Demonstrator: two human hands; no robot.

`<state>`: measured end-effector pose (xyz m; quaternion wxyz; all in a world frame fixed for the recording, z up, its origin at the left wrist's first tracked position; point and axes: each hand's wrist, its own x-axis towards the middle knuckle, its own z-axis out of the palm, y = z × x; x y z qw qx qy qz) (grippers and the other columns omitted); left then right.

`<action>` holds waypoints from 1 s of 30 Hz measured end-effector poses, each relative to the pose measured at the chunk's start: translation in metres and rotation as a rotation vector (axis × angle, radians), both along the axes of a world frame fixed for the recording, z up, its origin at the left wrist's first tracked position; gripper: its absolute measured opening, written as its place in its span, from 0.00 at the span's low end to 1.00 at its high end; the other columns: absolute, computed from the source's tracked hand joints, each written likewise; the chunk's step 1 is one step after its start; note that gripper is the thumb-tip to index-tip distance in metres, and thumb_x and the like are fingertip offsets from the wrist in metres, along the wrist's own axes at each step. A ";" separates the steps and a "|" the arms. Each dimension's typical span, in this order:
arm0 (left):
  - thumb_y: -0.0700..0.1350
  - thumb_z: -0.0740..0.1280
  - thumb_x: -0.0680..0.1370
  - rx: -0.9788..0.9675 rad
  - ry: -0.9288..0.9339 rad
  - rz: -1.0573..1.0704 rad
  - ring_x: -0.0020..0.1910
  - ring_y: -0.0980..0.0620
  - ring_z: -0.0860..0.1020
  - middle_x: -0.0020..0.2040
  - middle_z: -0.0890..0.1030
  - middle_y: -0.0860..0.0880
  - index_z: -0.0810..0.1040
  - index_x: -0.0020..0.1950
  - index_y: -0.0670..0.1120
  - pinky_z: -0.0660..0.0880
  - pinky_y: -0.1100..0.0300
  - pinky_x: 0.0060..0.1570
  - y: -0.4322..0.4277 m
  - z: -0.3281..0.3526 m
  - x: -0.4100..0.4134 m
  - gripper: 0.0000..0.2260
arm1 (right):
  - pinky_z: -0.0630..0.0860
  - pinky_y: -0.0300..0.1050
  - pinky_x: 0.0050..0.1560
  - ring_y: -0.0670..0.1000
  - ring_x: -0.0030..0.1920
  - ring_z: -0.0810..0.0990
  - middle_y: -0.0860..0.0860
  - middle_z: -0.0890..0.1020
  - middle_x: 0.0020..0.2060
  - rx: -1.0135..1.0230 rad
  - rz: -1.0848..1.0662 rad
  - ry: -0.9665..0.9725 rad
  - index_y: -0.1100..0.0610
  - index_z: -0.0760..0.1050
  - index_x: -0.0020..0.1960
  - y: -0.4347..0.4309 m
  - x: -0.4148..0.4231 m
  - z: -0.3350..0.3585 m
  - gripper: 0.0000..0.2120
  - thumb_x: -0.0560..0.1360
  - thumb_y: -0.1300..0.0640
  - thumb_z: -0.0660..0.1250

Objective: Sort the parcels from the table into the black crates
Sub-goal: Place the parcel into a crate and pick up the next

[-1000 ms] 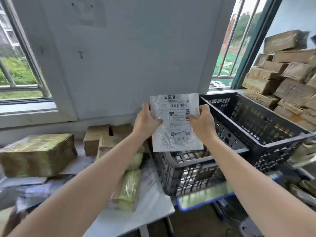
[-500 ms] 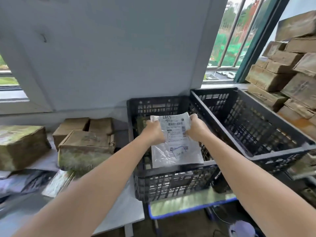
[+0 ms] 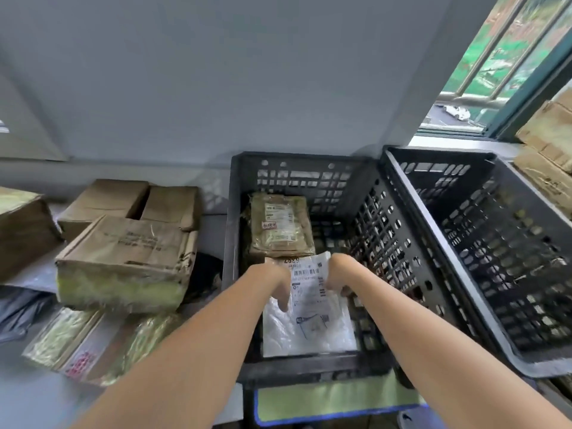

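Note:
A white plastic mailer parcel [image 3: 309, 323] with a printed label lies low inside the left black crate [image 3: 309, 371]. My left hand [image 3: 275, 286] grips its left edge and my right hand [image 3: 340, 277] grips its right edge near the top. Behind it in the same crate lies a brown taped parcel [image 3: 280, 226]. The right black crate [image 3: 495, 243] stands beside it, tilted, and I see nothing inside it.
On the table [image 3: 31, 404] to the left sit a large cardboard box [image 3: 123, 261], two smaller boxes [image 3: 105, 199] behind it, flat taped packets [image 3: 77, 345] and a dark bag [image 3: 18, 308]. Stacked brown boxes [image 3: 551, 144] stand at the far right by the window.
Both hands have lowered the white mailer from chest height down into the left crate. The view has tilted downward and closer to the crates.

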<state>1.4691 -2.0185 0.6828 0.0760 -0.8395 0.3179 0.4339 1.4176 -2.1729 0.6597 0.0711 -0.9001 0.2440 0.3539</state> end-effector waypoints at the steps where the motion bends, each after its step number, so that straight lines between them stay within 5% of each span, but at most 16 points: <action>1: 0.52 0.72 0.77 0.019 0.009 0.003 0.64 0.44 0.76 0.68 0.74 0.46 0.70 0.72 0.43 0.76 0.52 0.59 -0.003 -0.007 0.000 0.27 | 0.81 0.45 0.44 0.55 0.38 0.82 0.58 0.82 0.43 0.024 0.004 0.045 0.70 0.74 0.58 -0.002 0.003 -0.009 0.12 0.78 0.63 0.64; 4: 0.52 0.70 0.78 0.110 0.070 -0.008 0.64 0.44 0.76 0.68 0.75 0.46 0.71 0.72 0.44 0.75 0.52 0.58 -0.011 -0.025 -0.002 0.25 | 0.81 0.49 0.53 0.55 0.38 0.81 0.61 0.84 0.53 0.106 0.026 0.176 0.68 0.72 0.53 -0.008 0.004 -0.037 0.10 0.80 0.60 0.65; 7: 0.54 0.69 0.79 0.182 0.087 0.006 0.67 0.44 0.73 0.72 0.71 0.45 0.68 0.74 0.44 0.73 0.51 0.63 -0.015 -0.042 -0.008 0.27 | 0.83 0.46 0.46 0.51 0.34 0.83 0.59 0.85 0.49 0.232 -0.065 0.168 0.63 0.74 0.48 -0.010 0.006 -0.066 0.07 0.79 0.59 0.66; 10: 0.57 0.68 0.78 0.190 0.050 -0.023 0.75 0.44 0.64 0.80 0.56 0.45 0.56 0.80 0.47 0.68 0.51 0.65 -0.018 -0.056 -0.018 0.36 | 0.80 0.41 0.35 0.49 0.30 0.82 0.58 0.85 0.42 0.297 -0.202 0.133 0.67 0.71 0.48 -0.007 0.015 -0.085 0.13 0.81 0.56 0.64; 12: 0.59 0.68 0.78 0.204 0.041 -0.060 0.78 0.45 0.58 0.81 0.46 0.46 0.49 0.81 0.49 0.66 0.50 0.68 -0.019 -0.063 -0.021 0.40 | 0.78 0.42 0.32 0.53 0.36 0.83 0.59 0.84 0.46 0.278 -0.191 0.015 0.68 0.70 0.48 -0.009 0.018 -0.090 0.14 0.81 0.56 0.63; 15: 0.59 0.67 0.78 0.240 0.062 -0.086 0.79 0.44 0.56 0.81 0.42 0.47 0.46 0.81 0.50 0.64 0.48 0.72 -0.016 -0.069 -0.018 0.41 | 0.72 0.47 0.44 0.59 0.57 0.79 0.58 0.77 0.60 -0.025 0.217 -0.133 0.63 0.69 0.65 -0.022 0.007 -0.095 0.16 0.81 0.56 0.57; 17: 0.59 0.67 0.79 0.272 0.066 -0.112 0.80 0.43 0.51 0.81 0.39 0.48 0.41 0.81 0.52 0.61 0.47 0.73 -0.013 -0.073 -0.015 0.42 | 0.72 0.52 0.50 0.59 0.62 0.74 0.57 0.72 0.64 -0.148 0.584 -0.186 0.59 0.65 0.70 -0.031 -0.002 -0.099 0.22 0.81 0.49 0.59; 20: 0.58 0.66 0.79 0.297 0.049 -0.150 0.80 0.43 0.46 0.80 0.36 0.47 0.37 0.81 0.54 0.58 0.46 0.74 -0.012 -0.077 -0.014 0.43 | 0.67 0.61 0.65 0.60 0.71 0.64 0.59 0.62 0.73 -0.130 1.024 -0.176 0.57 0.55 0.78 -0.034 -0.012 -0.108 0.43 0.74 0.32 0.63; 22: 0.56 0.67 0.80 0.276 0.037 -0.145 0.80 0.42 0.46 0.81 0.38 0.47 0.41 0.81 0.52 0.59 0.46 0.74 -0.012 -0.078 -0.013 0.41 | 0.57 0.66 0.73 0.63 0.77 0.52 0.61 0.50 0.78 -0.152 1.115 -0.089 0.60 0.44 0.80 -0.030 -0.018 -0.116 0.54 0.71 0.27 0.61; 26: 0.51 0.67 0.80 0.197 0.005 -0.108 0.80 0.43 0.46 0.81 0.41 0.44 0.49 0.81 0.46 0.59 0.46 0.75 -0.007 -0.076 -0.010 0.36 | 0.44 0.58 0.76 0.63 0.78 0.37 0.62 0.37 0.78 -0.073 0.944 -0.018 0.63 0.34 0.78 -0.020 -0.025 -0.131 0.59 0.70 0.31 0.67; 30: 0.52 0.66 0.80 0.192 -0.029 -0.100 0.80 0.43 0.46 0.81 0.42 0.42 0.48 0.81 0.43 0.58 0.47 0.76 -0.008 -0.074 -0.011 0.37 | 0.46 0.53 0.77 0.59 0.78 0.34 0.59 0.35 0.78 0.041 0.760 -0.037 0.63 0.34 0.78 -0.013 -0.026 -0.134 0.60 0.70 0.38 0.72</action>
